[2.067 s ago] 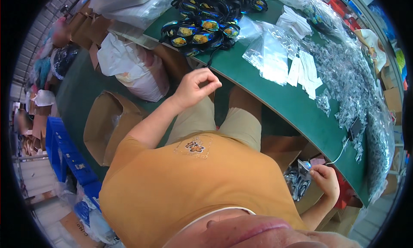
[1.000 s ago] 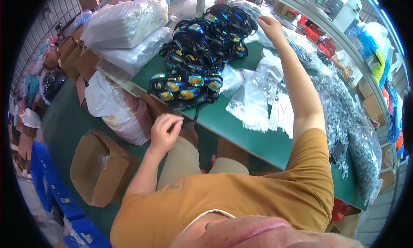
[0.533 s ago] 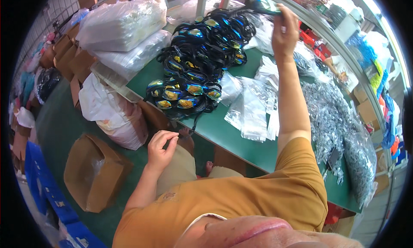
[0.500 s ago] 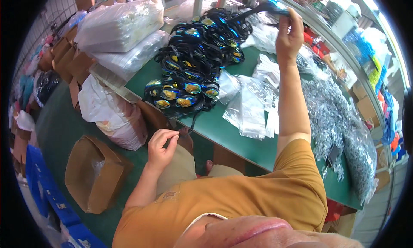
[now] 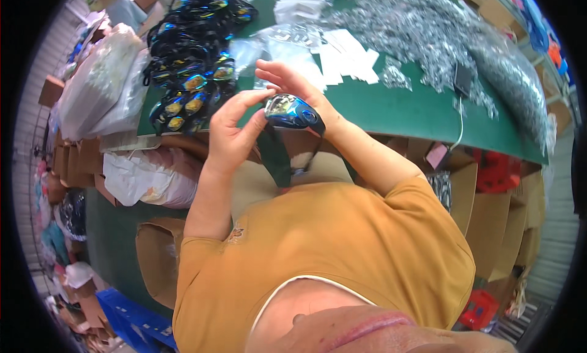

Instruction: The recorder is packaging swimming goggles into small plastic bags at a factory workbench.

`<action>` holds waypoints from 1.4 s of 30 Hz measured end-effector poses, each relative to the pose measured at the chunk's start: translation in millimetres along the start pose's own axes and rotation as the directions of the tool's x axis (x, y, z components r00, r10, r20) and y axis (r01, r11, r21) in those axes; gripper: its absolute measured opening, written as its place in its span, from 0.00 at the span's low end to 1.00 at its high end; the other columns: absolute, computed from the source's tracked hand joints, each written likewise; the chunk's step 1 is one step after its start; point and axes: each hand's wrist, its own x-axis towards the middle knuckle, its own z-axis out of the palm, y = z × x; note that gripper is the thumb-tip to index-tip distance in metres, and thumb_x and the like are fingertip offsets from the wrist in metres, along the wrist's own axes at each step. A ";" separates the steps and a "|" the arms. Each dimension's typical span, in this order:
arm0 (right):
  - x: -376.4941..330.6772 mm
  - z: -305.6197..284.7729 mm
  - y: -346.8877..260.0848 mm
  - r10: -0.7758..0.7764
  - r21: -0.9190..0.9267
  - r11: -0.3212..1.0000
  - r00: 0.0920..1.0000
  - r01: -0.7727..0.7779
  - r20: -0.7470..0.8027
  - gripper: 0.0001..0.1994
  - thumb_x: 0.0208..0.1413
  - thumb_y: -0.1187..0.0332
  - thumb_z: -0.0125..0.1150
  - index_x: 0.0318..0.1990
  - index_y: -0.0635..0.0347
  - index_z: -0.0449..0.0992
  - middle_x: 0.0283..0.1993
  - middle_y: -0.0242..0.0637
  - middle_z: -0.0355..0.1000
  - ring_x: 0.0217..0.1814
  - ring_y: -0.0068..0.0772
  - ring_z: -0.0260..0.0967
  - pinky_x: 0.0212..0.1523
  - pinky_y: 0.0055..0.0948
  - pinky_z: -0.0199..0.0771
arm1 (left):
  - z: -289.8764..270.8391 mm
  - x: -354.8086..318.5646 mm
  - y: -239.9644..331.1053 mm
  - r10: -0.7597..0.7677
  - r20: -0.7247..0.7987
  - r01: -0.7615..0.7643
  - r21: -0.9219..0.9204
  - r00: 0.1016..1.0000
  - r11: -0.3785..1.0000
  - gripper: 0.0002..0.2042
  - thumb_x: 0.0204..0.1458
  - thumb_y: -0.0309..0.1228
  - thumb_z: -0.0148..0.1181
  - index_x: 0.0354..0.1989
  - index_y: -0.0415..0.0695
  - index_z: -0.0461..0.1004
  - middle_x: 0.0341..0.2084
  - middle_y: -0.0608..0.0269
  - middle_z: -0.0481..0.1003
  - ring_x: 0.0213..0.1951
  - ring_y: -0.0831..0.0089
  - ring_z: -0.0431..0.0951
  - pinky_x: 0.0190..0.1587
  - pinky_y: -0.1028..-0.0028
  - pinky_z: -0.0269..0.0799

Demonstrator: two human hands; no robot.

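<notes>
A pair of swim goggles (image 5: 288, 112) with blue-gold mirrored lenses and a dark strap is in front of my chest. My left hand (image 5: 233, 130) is closed on one end of it, thumb and forefinger pinching the lens edge. Behind the goggles is my right hand (image 5: 298, 89), its fingers stretched out and apart; its thumb is hidden, and the goggles' other end lies close to its wrist. The strap hangs below, over my lap. At the left of the green table (image 5: 422, 111) lies a large pile of similar goggles (image 5: 192, 65).
White cards (image 5: 348, 56) and clear plastic bags (image 5: 284, 41) lie mid-table. A heap of crinkly clear packets (image 5: 416, 29) spreads at the right, beside a dark device (image 5: 462, 79) with a white cable. A white sack (image 5: 147, 175) and cardboard box (image 5: 159, 258) stand at left.
The goggles have come from the far side of the table to my chest, and my left hand has taken hold of them. My right hand has drawn back and its fingers have spread. The view has turned.
</notes>
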 end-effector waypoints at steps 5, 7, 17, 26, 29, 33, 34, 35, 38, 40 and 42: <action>-60.0 3.0 0.3 0.477 0.581 0.694 0.876 -0.426 0.072 0.34 0.63 0.55 0.65 0.71 0.58 0.59 0.59 0.47 0.74 0.60 0.43 0.74 0.57 0.40 0.76 | 0.0 -1.0 0.2 0.185 0.002 -0.160 0.509 0.983 0.846 0.10 0.55 0.21 0.62 0.46 0.40 0.78 0.42 0.54 0.80 0.46 0.57 0.80 0.50 0.65 0.74; -70.3 -6.4 -8.3 0.574 0.576 0.604 0.802 -0.551 0.165 0.25 0.68 0.53 0.56 0.64 0.61 0.67 0.39 0.41 0.78 0.41 0.39 0.79 0.51 0.40 0.78 | -12.5 -3.0 -9.9 0.149 -0.130 -0.043 0.598 0.980 0.801 0.07 0.58 0.22 0.59 0.44 0.39 0.77 0.40 0.52 0.78 0.43 0.55 0.79 0.47 0.63 0.74; -36.3 -60.8 -13.6 0.364 -0.622 0.680 0.915 -0.389 -0.175 0.14 0.69 0.62 0.58 0.54 0.60 0.80 0.45 0.31 0.80 0.48 0.23 0.75 0.53 0.27 0.74 | 44.8 -65.2 -38.9 -0.422 0.519 0.598 -0.799 0.743 0.069 0.13 0.69 0.38 0.47 0.46 0.40 0.69 0.30 0.57 0.72 0.36 0.66 0.73 0.41 0.67 0.68; 117.4 -204.3 5.8 0.198 -0.948 -0.260 0.951 -0.182 -0.237 0.19 0.58 0.47 0.62 0.40 0.53 0.82 0.45 0.41 0.80 0.47 0.46 0.79 0.48 0.43 0.77 | 38.0 -60.8 -44.3 -0.575 0.272 0.478 -0.845 0.771 0.241 0.11 0.68 0.31 0.46 0.53 0.39 0.68 0.31 0.56 0.73 0.40 0.62 0.72 0.48 0.65 0.69; 128.6 -209.8 16.1 0.437 -0.944 -0.318 0.870 -0.086 -0.227 0.16 0.58 0.51 0.60 0.39 0.54 0.82 0.43 0.43 0.80 0.47 0.48 0.79 0.49 0.45 0.77 | 32.5 -67.0 -44.4 -0.604 0.214 0.444 -0.857 0.768 0.261 0.11 0.68 0.31 0.46 0.53 0.39 0.68 0.31 0.57 0.73 0.40 0.63 0.72 0.48 0.65 0.69; 123.6 -222.7 27.0 0.370 -0.944 -0.328 0.923 0.025 -0.105 0.13 0.61 0.59 0.56 0.38 0.58 0.80 0.40 0.47 0.80 0.45 0.53 0.78 0.47 0.48 0.77 | 29.8 -67.2 -49.9 -0.618 0.191 0.451 -0.842 0.762 0.295 0.11 0.68 0.31 0.46 0.53 0.39 0.68 0.32 0.57 0.73 0.40 0.64 0.73 0.48 0.65 0.69; 123.6 -222.6 26.8 0.343 -0.944 -0.326 0.937 0.054 -0.065 0.13 0.62 0.60 0.55 0.37 0.60 0.79 0.38 0.49 0.80 0.43 0.55 0.78 0.46 0.50 0.76 | 29.0 -66.5 -49.6 -0.613 0.177 0.453 -0.828 0.770 0.331 0.11 0.68 0.30 0.46 0.53 0.39 0.68 0.32 0.57 0.74 0.40 0.64 0.73 0.48 0.66 0.70; 122.8 -223.8 24.3 0.342 -0.943 -0.327 0.938 0.054 -0.065 0.13 0.62 0.60 0.55 0.37 0.60 0.79 0.38 0.49 0.80 0.43 0.55 0.78 0.46 0.50 0.76 | 28.5 -64.9 -49.6 -0.606 0.165 0.456 -0.812 0.778 0.365 0.12 0.68 0.30 0.45 0.54 0.39 0.67 0.33 0.57 0.74 0.40 0.65 0.73 0.48 0.66 0.70; 115.5 -214.9 12.9 0.314 -0.942 -0.334 0.946 0.023 -0.088 0.11 0.62 0.64 0.54 0.40 0.61 0.79 0.37 0.51 0.79 0.43 0.57 0.77 0.47 0.50 0.77 | 25.3 -57.9 -50.5 -0.574 0.109 0.435 -0.768 0.811 0.470 0.12 0.68 0.31 0.45 0.55 0.39 0.67 0.33 0.58 0.74 0.40 0.66 0.74 0.48 0.67 0.70; 102.0 -190.4 -1.4 0.020 -0.995 -0.101 1.000 -0.007 -0.009 0.10 0.64 0.66 0.55 0.44 0.62 0.80 0.31 0.45 0.79 0.33 0.46 0.79 0.37 0.41 0.79 | 23.2 -53.4 -48.4 -0.575 0.055 0.413 -0.751 0.816 0.515 0.13 0.68 0.31 0.44 0.55 0.38 0.67 0.32 0.58 0.74 0.40 0.67 0.74 0.47 0.67 0.70; 85.3 -121.9 -28.4 0.101 -0.934 0.294 0.978 -0.203 -0.181 0.10 0.65 0.66 0.56 0.44 0.62 0.80 0.28 0.39 0.77 0.29 0.36 0.76 0.32 0.34 0.76 | 20.5 -54.4 -52.6 -0.601 -0.049 0.395 -0.710 0.798 0.583 0.14 0.69 0.31 0.43 0.56 0.37 0.67 0.32 0.58 0.74 0.40 0.68 0.74 0.47 0.69 0.70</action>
